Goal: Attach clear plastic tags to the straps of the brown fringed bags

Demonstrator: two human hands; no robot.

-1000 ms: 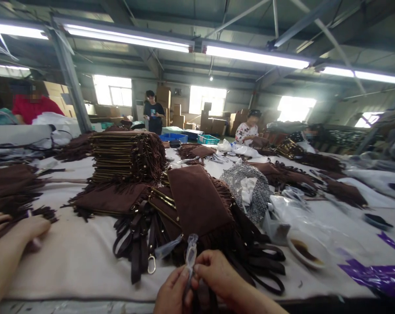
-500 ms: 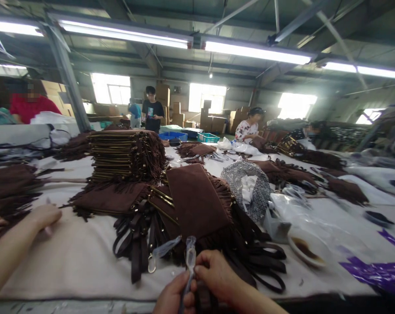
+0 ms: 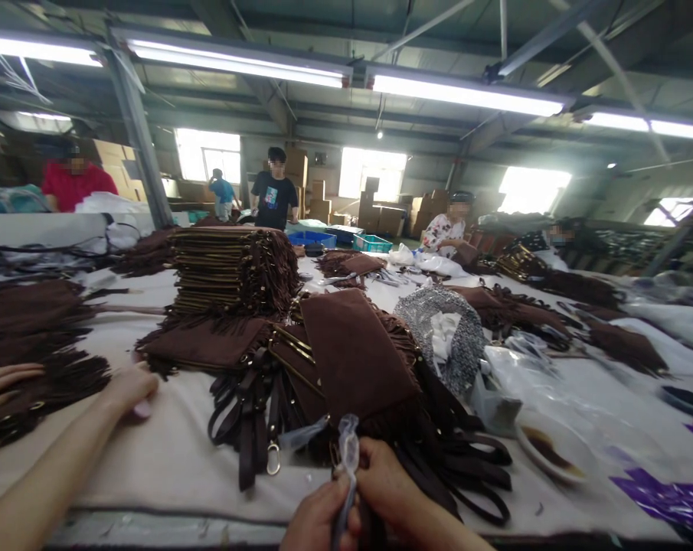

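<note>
At the bottom middle, my left hand [image 3: 318,519] is closed around a clear plastic sleeve [image 3: 349,448] that stands upright and seems to cover a metal clasp. My right hand [image 3: 387,476] pinches the same sleeve from the right, its fingertips touching the left hand's. A dark brown strap runs below the fingers, partly hidden. Just beyond lies a brown fringed bag [image 3: 361,352] on other bags with gold zippers. Wrist straps [image 3: 247,436] hang toward me, one ending in a bare gold clasp [image 3: 273,459]. Another clear plastic sleeve [image 3: 305,436] lies left of my hands.
A co-worker's hand [image 3: 131,386] reaches in from the left; another hand [image 3: 7,383] rests on fringed bags. A tall stack of bags [image 3: 214,268] stands behind. Rightward are a silvery roll [image 3: 441,337], a bowl of brown liquid [image 3: 553,455] and purple plastic [image 3: 656,497].
The view has shifted slightly, so things sit farther right. My hands still hold the sleeve, with fingers closer around it. The co-worker's hands at the left have moved, and more fringed bags show there.
</note>
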